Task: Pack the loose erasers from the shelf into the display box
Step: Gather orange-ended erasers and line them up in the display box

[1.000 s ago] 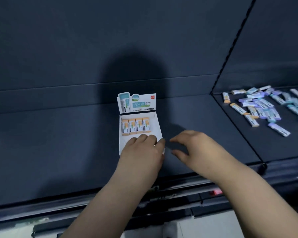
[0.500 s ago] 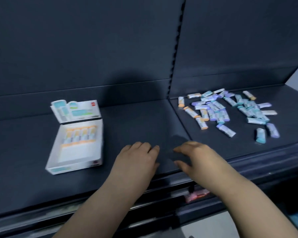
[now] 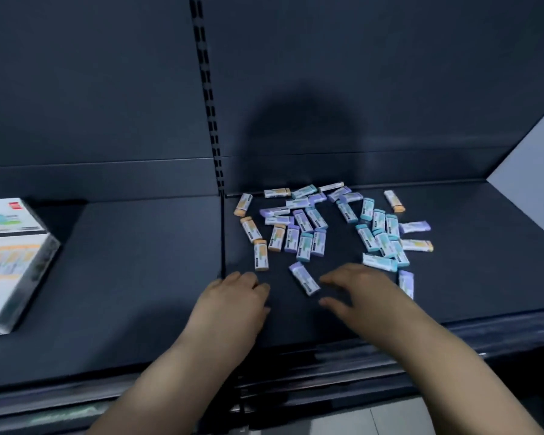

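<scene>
Several loose erasers [image 3: 308, 233] in orange, purple and teal sleeves lie scattered on the right section of the dark shelf [image 3: 139, 277]. One purple eraser [image 3: 304, 278] lies nearest, between my hands. My left hand [image 3: 236, 296] hovers palm down just left of it, holding nothing. My right hand [image 3: 355, 293] is spread open just right of that eraser, thumb and fingers apart, also holding nothing. The white display box [image 3: 16, 262] stands at the far left edge, partly cut off and blurred, with a row of orange erasers inside.
A slotted upright [image 3: 209, 98] and a seam divide the shelf into left and right sections. The dark back panel rises behind. The shelf's front rail [image 3: 327, 365] runs below my wrists. A pale wall [image 3: 528, 152] bounds the right end.
The view has swung right: the box slid to the far left edge and the eraser pile came to the middle. Both hands moved from the box to the nearest erasers.
</scene>
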### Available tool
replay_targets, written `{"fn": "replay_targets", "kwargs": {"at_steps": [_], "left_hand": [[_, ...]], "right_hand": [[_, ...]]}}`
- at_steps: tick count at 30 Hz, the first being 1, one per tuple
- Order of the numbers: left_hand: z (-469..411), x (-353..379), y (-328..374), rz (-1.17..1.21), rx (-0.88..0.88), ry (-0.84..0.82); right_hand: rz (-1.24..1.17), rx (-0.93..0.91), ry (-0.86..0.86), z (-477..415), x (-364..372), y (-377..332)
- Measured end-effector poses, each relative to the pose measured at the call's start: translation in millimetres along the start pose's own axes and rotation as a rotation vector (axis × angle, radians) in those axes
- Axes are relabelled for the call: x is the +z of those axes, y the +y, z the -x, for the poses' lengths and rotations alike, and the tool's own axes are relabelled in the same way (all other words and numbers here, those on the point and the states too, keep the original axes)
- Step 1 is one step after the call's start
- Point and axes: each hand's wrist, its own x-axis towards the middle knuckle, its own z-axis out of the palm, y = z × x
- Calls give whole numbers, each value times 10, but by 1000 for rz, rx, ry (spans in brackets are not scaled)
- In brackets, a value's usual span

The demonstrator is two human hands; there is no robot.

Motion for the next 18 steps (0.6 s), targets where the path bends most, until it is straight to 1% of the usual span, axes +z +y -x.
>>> {"fn": "replay_targets", "kwargs": {"at_steps": [3,5,12,15,18], "left_hand": [[-104,-16,-136,14,-72,-3],[-184,-27,-228,32,-88,-7],[-498,25,-395,77,-30,9],[-598,74,-392,112,-5,-35],[-626,123,-392,133,-21,-60]], "right_hand": [[-35,-38,-2,-125,36,7],[-52,-45,3,-205,72,-8],[-124,-10,3,-392,212,-68],[-157,-5,44,-397,221,-25],[-200,-13,98,-389,182,49]]}}
